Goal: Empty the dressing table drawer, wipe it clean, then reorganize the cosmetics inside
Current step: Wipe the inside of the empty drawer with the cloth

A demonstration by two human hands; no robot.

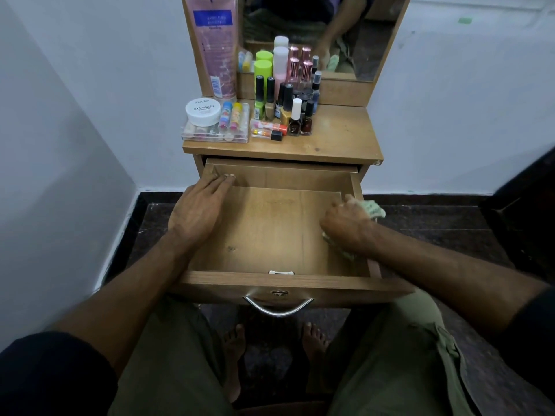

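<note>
In drawer (pixel 270 229) (pulled toward viewer), cloth (pixel 374 209) gripped

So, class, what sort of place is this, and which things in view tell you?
Probably a bedroom or dressing corner at home: a small wooden dressing table with a mirror, nail polish bottles crowded on top, and its open drawer.

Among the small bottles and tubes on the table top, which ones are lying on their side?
The two orange tubes in front of the upright nail polish bottles lie flat, one behind the other, right of the clear box. The other bottles stand upright.
</note>
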